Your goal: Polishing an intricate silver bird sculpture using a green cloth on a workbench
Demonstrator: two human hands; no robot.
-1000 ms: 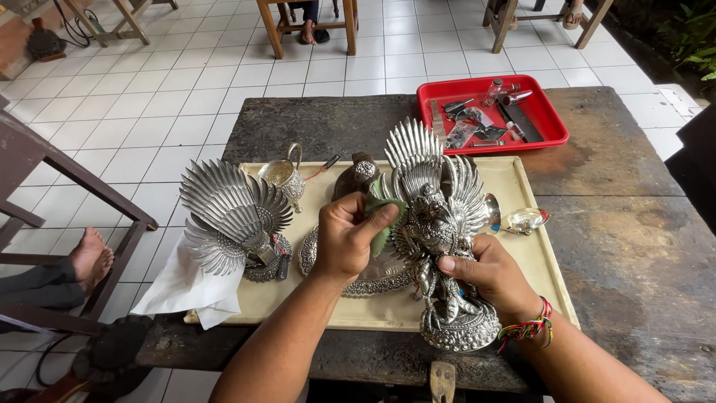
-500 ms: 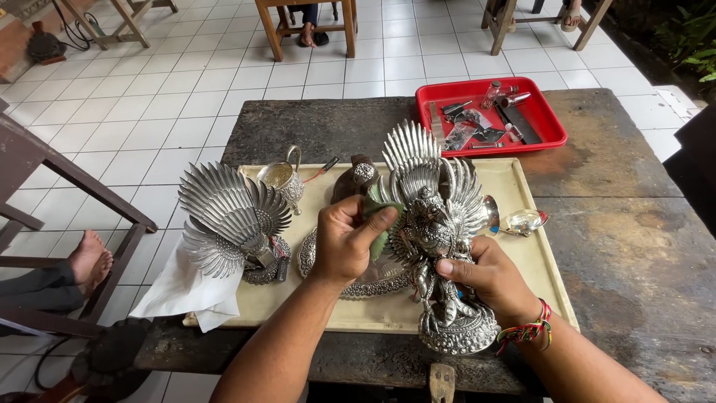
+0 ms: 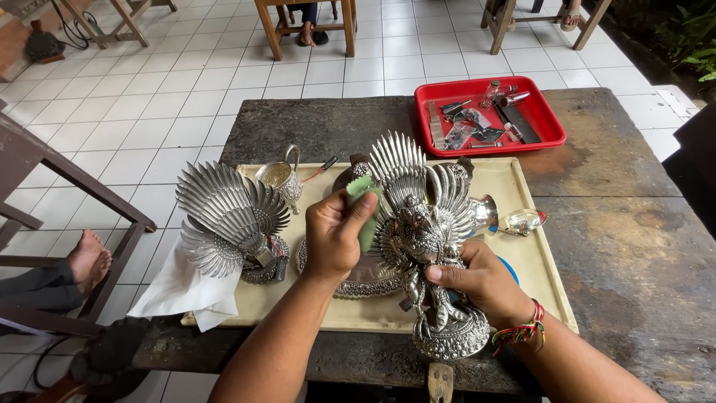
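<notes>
Both hands work the silver winged statue [image 3: 425, 246] on the cream tray [image 3: 522, 246]: left hand [image 3: 339, 235] presses a green cloth [image 3: 365, 205] against its wing, right hand [image 3: 477, 280] grips the legs. Probably heavy, rigid metal with delicate feathers; the base suits holding.

Open-air craft workshop, worn wooden workbench [image 3: 611, 224], red tool tray [image 3: 552, 130], white tiled floor [image 3: 171, 97]

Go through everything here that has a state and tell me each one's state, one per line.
Winged statue: upright, steadied by right hand.
Green cloth: pinched in left hand, against the statue's wing.
Second winged piece: standing free on the board.
Small pitcher: upright.
Red tray: holding tools.
White paper: hanging over the board's edge.
</notes>
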